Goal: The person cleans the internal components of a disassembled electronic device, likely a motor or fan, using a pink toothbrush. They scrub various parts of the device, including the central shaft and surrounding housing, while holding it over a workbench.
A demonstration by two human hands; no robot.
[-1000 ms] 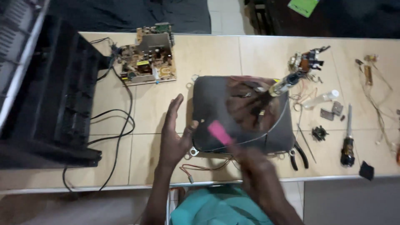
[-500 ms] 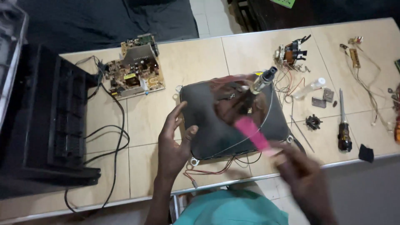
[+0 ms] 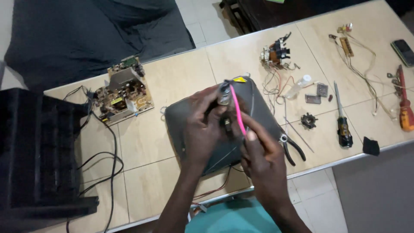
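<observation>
The tiled worktop (image 3: 181, 82) carries everything here. At its left end stands a black casing (image 3: 39, 151), with black cables (image 3: 108, 164) trailing from it along the front edge. Toward the back edge, left of middle, lies a circuit board (image 3: 123, 90).

In the middle, close to the front edge, the dark picture tube (image 3: 181, 116) rests face down, its neck (image 3: 224, 92) rising toward the camera. The left hand (image 3: 202, 129) lies over the tube with its fingers closed about the neck. The right hand (image 3: 263, 159) pinches the lower end of a slim pink tool (image 3: 237, 110). The tool's long axis runs from the front edge toward the back edge, slightly tilted, and its far tip points at the neck beside the left hand's fingers.

The neck looks like thin glass: a hard pry or a slip of the tool could crack it or jab the left hand.

Just right of the tube lie black-handled pliers (image 3: 293, 149), then a dark screwdriver (image 3: 343, 125), and small parts and wires (image 3: 276, 56) spread toward the back right corner.
</observation>
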